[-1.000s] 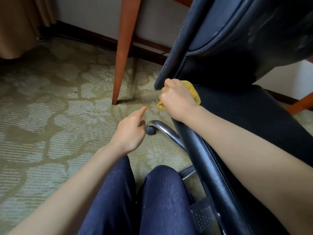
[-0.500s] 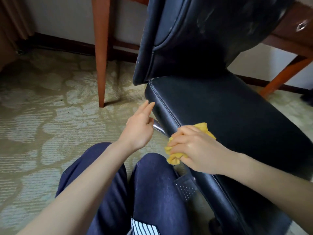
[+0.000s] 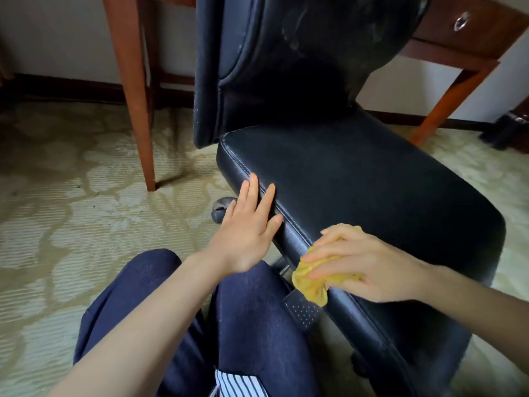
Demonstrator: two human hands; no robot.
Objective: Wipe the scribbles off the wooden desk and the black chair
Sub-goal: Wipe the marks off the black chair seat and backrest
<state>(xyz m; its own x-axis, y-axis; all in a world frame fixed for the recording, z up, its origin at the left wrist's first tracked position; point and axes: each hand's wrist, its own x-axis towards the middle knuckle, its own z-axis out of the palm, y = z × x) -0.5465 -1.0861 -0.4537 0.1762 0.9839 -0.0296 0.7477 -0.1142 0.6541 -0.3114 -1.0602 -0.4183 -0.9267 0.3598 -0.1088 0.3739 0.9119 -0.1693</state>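
1. The left hand reaches forward, back of the hand up, with its fingers straight and spread. Its fingertips touch the stitched near-left rim of the padded seat of the black leather office chair, and it holds nothing.
2. The right hand lies further along that rim, towards the seat's near corner, well apart from the left hand. Its fingers are bent over a crumpled yellow cloth and hold the wad against the rim; the thumb is hidden.
3. The cloth bulges out below and left of the fingers and hangs over the seat's edge.
4. The person's knees in dark navy trousers sit just beside the seat's near-left rim, below both hands.
5. The chair's backrest rises from the far end of the seat, with faint pale smudges on its upper part.
6. The reddish-brown wooden desk stands behind the seat. One leg is to the seat's far left, another to its far right, and a drawer with a metal ring pull is above.
7. A grey caster shows just under the seat's left rim, beside the left hand.
8. Pale patterned carpet spreads open to the left of the seat, and a narrower strip runs along its right.
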